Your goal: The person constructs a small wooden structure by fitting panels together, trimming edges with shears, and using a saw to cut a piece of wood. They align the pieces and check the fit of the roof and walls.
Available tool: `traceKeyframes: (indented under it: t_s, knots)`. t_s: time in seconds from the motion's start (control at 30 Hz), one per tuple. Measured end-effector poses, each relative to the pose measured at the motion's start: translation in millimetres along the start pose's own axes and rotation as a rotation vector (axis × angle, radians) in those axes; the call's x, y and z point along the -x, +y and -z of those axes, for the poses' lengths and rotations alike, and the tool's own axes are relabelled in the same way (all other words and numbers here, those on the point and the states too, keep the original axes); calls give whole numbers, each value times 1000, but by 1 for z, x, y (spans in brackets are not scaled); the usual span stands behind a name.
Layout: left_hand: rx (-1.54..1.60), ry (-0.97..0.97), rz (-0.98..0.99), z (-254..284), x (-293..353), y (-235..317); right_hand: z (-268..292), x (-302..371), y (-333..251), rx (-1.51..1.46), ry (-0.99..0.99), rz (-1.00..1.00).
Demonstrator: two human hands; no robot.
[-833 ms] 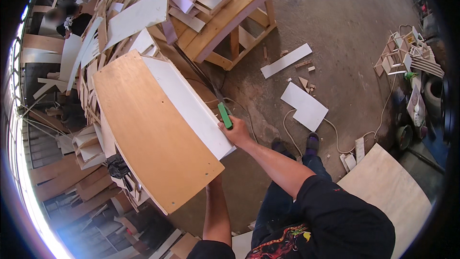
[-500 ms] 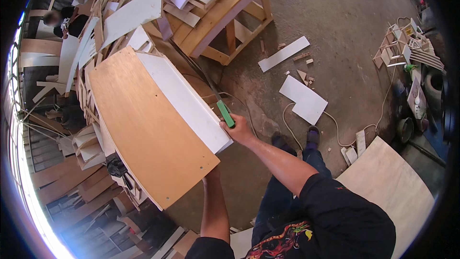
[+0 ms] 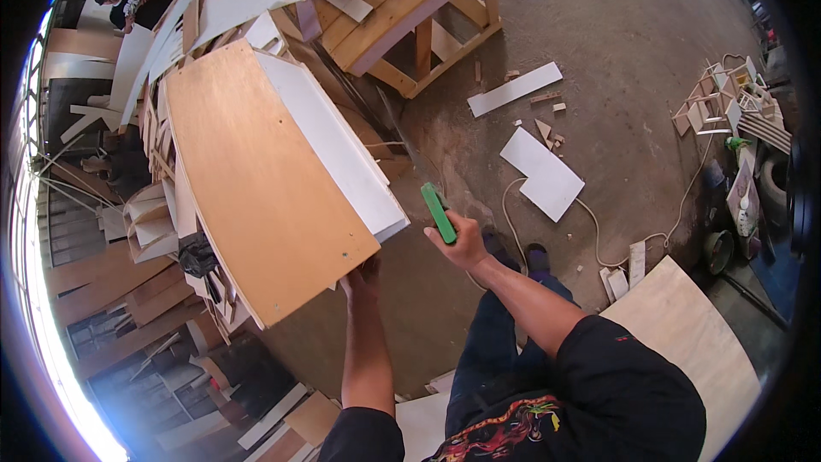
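Observation:
My right hand (image 3: 462,244) is closed around the green handle of a hand saw (image 3: 439,214). Its thin dark blade, seen nearly edge-on, points away toward the wooden table, apart from the panel. A brown wooden panel (image 3: 265,180), with screw heads near its corners, lies over a white board (image 3: 329,150) that has a raised edge along its right side. At the panel's near end, my left hand (image 3: 363,281) grips the edge from below, its fingers partly hidden underneath.
A wooden table (image 3: 402,17) with board offcuts stands at the far side. Scrap boards pile up on the left, where another person (image 3: 141,0) is. White offcuts (image 3: 543,173) and a cable (image 3: 603,252) lie on the floor. A large pale sheet (image 3: 684,334) sits at right.
My right hand has moved right with the saw, away from the white board's edge. My left hand stays at the panel's near end. The whole view has shifted slightly.

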State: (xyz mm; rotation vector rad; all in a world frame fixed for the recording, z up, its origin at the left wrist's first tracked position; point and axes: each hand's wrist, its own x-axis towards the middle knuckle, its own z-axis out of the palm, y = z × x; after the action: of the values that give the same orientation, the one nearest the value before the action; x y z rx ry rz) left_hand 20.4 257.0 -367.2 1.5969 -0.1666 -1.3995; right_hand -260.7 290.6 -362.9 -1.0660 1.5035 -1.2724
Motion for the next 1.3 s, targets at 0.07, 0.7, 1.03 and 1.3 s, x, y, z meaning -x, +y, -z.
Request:
traceKeyframes:
  t_s: [0.07,0.7,1.03,1.3]
  knots:
    - [-41,30,56,9,10,4,6,10,1,22,40,77]
    - [-1699,-15,-1547,-71,10,-7,23,52,40,-5,36,493]
    - [-1530,101,-1733,-70,-13,-15,0,12,92,-138,6,714]
    - [-1465,250,-1828,-78,-13,-17,-20,5,134,-308,20,793]
